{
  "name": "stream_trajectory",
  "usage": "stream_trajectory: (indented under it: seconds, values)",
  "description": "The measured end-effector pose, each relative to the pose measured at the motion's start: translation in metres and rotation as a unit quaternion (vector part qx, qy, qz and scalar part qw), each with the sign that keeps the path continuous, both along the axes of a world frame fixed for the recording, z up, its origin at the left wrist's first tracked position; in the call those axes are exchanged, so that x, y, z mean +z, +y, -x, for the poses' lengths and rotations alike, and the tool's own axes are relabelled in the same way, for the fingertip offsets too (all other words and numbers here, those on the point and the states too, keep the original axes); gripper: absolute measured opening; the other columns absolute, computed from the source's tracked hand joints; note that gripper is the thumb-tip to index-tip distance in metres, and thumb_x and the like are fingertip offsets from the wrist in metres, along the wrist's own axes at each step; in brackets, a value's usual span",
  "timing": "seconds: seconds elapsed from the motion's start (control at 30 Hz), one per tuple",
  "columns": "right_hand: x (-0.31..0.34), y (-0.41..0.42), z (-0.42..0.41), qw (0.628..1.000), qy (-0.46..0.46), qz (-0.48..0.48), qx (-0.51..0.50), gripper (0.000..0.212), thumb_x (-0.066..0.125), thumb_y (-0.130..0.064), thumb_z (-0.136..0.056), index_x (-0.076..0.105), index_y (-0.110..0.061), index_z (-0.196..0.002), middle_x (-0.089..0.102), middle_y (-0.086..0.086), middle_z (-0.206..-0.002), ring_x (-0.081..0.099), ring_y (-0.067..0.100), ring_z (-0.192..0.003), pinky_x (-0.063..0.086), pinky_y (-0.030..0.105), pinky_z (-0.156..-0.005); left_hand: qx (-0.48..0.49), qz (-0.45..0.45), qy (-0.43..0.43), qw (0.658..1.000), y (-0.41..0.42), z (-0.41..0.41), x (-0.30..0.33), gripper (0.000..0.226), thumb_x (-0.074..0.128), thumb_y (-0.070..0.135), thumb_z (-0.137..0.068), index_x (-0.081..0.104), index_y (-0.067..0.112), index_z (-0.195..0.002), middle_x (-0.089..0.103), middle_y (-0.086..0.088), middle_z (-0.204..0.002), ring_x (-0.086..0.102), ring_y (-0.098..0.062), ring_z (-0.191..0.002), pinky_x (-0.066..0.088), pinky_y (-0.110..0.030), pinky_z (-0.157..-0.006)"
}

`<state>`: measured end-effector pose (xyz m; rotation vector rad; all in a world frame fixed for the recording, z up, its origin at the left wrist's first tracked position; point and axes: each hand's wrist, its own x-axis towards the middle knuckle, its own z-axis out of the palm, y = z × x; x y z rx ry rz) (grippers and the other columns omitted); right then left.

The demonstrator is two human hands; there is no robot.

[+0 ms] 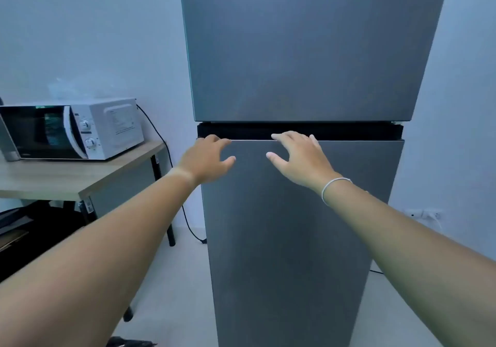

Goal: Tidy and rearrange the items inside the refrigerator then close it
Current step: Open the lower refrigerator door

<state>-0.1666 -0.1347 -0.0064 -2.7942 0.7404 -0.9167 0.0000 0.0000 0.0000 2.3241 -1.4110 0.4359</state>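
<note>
Step in hand: opening, or possibly just shut; cannot tell which. The grey two-door refrigerator (pixel 303 212) stands closed, so its contents are hidden. Left hand (pixel 206 159) is at the left top edge of the lower door (pixel 295 239), fingers spread and reaching into the dark handle recess (pixel 349 132); it grips nothing plainly. Right hand (pixel 298 156), right of it, is spread wide over the same edge. If opening, the next move needs fingers hooked in the recess. A white microwave (pixel 72 129) sits on the bench (pixel 80 180), left of the refrigerator.

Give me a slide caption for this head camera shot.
Both hands, left hand and right hand, reach for the closed refrigerator's lower door.
</note>
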Motion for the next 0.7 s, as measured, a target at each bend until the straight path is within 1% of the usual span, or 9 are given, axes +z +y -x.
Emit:
stream_trajectory:
  seconds: [0.17, 0.23, 0.33, 0.47, 0.53, 0.6, 0.7]
  values:
    - [-0.002, -0.013, -0.014, 0.998, 0.045, -0.012, -0.039, 0.053, 0.040, -0.046, -0.094, 0.036, -0.025, -0.143, 0.041, -0.003, -0.144, 0.035, 0.021, -0.135, 0.007, 0.044, -0.120, 0.031, -0.042, -0.011, 0.999, -0.009, -0.015, -0.005, 0.055, 0.042, 0.041, -0.093, 0.033, 0.022, -0.144, 0.038, -0.003, -0.145, 0.037, -0.025, -0.133, 0.039, -0.038, -0.101]
    - [-0.004, -0.018, -0.019, 0.998, 0.048, -0.006, -0.049, 0.052, 0.041, -0.046, -0.094, 0.038, -0.025, -0.142, 0.042, -0.002, -0.144, 0.035, 0.022, -0.134, 0.009, 0.044, -0.120, 0.035, -0.039, -0.034, 0.998, -0.010, -0.022, -0.004, 0.055, 0.042, 0.040, -0.094, 0.033, 0.021, -0.145, 0.039, -0.003, -0.144, 0.039, -0.026, -0.130, 0.039, -0.038, -0.099]
    - [-0.004, -0.024, -0.028, 0.997, 0.045, 0.008, -0.066, 0.051, 0.043, -0.045, -0.093, 0.040, -0.026, -0.140, 0.044, -0.001, -0.142, 0.037, 0.024, -0.131, 0.012, 0.045, -0.119, 0.040, -0.045, -0.051, 0.997, -0.012, -0.034, 0.001, 0.057, 0.042, 0.040, -0.094, 0.031, 0.020, -0.146, 0.037, -0.003, -0.145, 0.038, -0.027, -0.131, 0.040, -0.039, -0.102]
    - [-0.009, -0.027, -0.039, 0.994, 0.051, 0.022, -0.090, 0.051, 0.049, -0.042, -0.091, 0.039, -0.026, -0.139, 0.048, -0.003, -0.137, 0.037, 0.024, -0.130, 0.009, 0.048, -0.119, 0.042, -0.071, -0.049, 0.995, -0.017, -0.050, 0.004, 0.058, 0.042, 0.041, -0.094, 0.030, 0.018, -0.146, 0.035, -0.002, -0.146, 0.035, -0.026, -0.132, 0.038, -0.038, -0.104]
    - [-0.012, -0.027, -0.043, 0.992, 0.057, 0.039, -0.103, 0.053, 0.053, -0.040, -0.090, 0.039, -0.025, -0.139, 0.048, -0.002, -0.135, 0.038, 0.025, -0.128, 0.009, 0.049, -0.118, 0.043, -0.079, -0.066, 0.994, -0.019, -0.052, 0.005, 0.058, 0.042, 0.040, -0.093, 0.031, 0.018, -0.146, 0.035, -0.003, -0.144, 0.034, -0.025, -0.131, 0.039, -0.037, -0.103]
    - [-0.011, -0.025, -0.047, 0.991, 0.057, 0.034, -0.114, 0.053, 0.055, -0.040, -0.089, 0.040, -0.024, -0.137, 0.049, -0.001, -0.134, 0.038, 0.026, -0.128, 0.010, 0.051, -0.117, 0.041, -0.093, -0.095, 0.990, -0.020, -0.053, 0.005, 0.058, 0.043, 0.037, -0.092, 0.030, 0.021, -0.146, 0.036, -0.003, -0.142, 0.034, -0.026, -0.129, 0.041, -0.038, -0.100]
    - [-0.008, -0.025, -0.049, 0.990, 0.059, 0.025, -0.123, 0.053, 0.056, -0.039, -0.088, 0.041, -0.024, -0.136, 0.049, 0.000, -0.134, 0.039, 0.027, -0.127, 0.010, 0.051, -0.117, 0.030, -0.092, -0.083, 0.992, -0.026, -0.053, 0.003, 0.055, 0.044, 0.032, -0.090, 0.034, 0.020, -0.143, 0.035, -0.001, -0.142, 0.031, -0.027, -0.129, 0.041, -0.040, -0.100]
